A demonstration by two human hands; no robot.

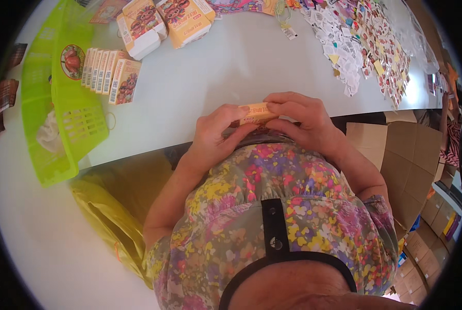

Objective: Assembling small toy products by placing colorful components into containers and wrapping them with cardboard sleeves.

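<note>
Both my hands hold one small yellow-orange carton [257,114] close to my body at the table's near edge. My left hand [219,132] pinches its left end between thumb and fingers. At the other end my right hand [303,119] grips the box, its fingers over the top and its thumb underneath. To the left, a row of similar small cartons [101,72] stands side by side on the table. Two larger open yellow boxes, a white-flapped one [142,28] and a tilted one [184,20], lie behind them.
A green plastic basket [86,126] stands at the left edge of the white table [189,77]. Heaps of white paper pieces [342,49] and small printed packets [388,62] cover the back right. A cardboard box [406,165] is at my right, a yellow bag [112,212] at my left.
</note>
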